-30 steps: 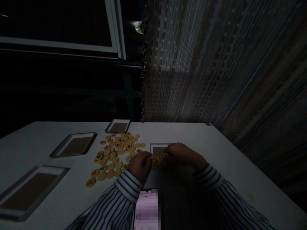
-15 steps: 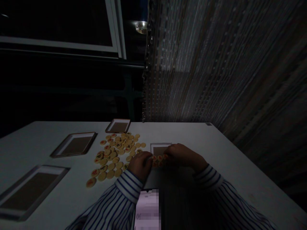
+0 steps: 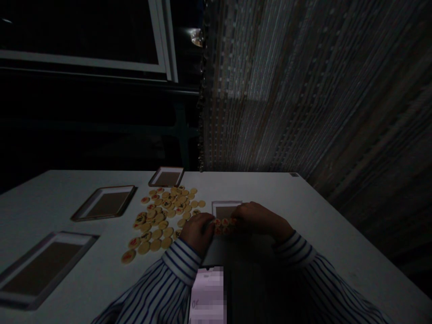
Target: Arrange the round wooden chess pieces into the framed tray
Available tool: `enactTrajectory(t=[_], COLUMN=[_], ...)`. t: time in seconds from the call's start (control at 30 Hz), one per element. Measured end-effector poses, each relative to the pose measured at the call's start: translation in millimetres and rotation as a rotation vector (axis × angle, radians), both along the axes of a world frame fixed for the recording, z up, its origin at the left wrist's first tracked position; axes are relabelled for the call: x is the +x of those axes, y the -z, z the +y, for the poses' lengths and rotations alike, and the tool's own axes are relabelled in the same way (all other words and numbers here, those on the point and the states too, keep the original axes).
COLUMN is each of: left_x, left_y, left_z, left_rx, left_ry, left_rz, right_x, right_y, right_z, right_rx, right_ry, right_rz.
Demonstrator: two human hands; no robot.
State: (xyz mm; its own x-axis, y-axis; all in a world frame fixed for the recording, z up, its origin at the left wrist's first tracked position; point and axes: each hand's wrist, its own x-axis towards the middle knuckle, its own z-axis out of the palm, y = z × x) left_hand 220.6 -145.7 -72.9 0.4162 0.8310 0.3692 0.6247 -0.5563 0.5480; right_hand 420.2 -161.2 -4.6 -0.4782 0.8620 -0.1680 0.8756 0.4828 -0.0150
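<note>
Two short rows of round xiangqi pieces with red characters (image 3: pixel 225 222) sit at the near end of a small open box (image 3: pixel 227 202). At the left end of these rows, my left hand (image 3: pixel 199 230) has its fingers bent and closed against the pieces. My right hand (image 3: pixel 259 219) curls over the right end, its fingertips partly hidden in shadow on the pieces. A loose spread of xiangqi pieces (image 3: pixel 168 232), some with red or black characters and some blank side up, lies to the left of my left hand.
Three more shallow boxes stand on the white table (image 3: pixel 270 186): a far one (image 3: pixel 167 177), a middle-left one (image 3: pixel 104 203) and a near-left one (image 3: pixel 47 265). A phone with a lit screen (image 3: pixel 206 292) is at the near edge. A bead curtain (image 3: pixel 270 90) hangs behind.
The view has shifted very slightly. Both hands stay at the two ends of the red pieces, with hardly any visible movement.
</note>
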Motion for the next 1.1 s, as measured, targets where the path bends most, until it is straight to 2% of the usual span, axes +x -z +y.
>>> enactTrajectory(t=[0.37, 0.73, 0.9, 1.1], left_x=[-0.4, 0.0, -0.1, -0.3], left_y=[2.6, 0.4, 2.0, 3.8], left_z=[1.0, 0.4, 1.2, 2.0], left_rx=[0.036, 0.053, 0.038, 0.06], left_ry=[0.001, -0.007, -0.001, -0.001], left_rz=[-0.006, -0.01, -0.013, 0.01], right_x=[-1.3, 1.2, -5.8, -14.0], right_y=[-4.1, 0.1, 2.0, 8.4], right_z=[-1.7, -0.1, 1.5, 4.2], right_rx=[-0.03, 0.04, 0.112, 0.119], right_ry=[-0.01, -0.02, -0.073, -0.079], right_rz=[0.004, -0.016, -0.024, -0.037])
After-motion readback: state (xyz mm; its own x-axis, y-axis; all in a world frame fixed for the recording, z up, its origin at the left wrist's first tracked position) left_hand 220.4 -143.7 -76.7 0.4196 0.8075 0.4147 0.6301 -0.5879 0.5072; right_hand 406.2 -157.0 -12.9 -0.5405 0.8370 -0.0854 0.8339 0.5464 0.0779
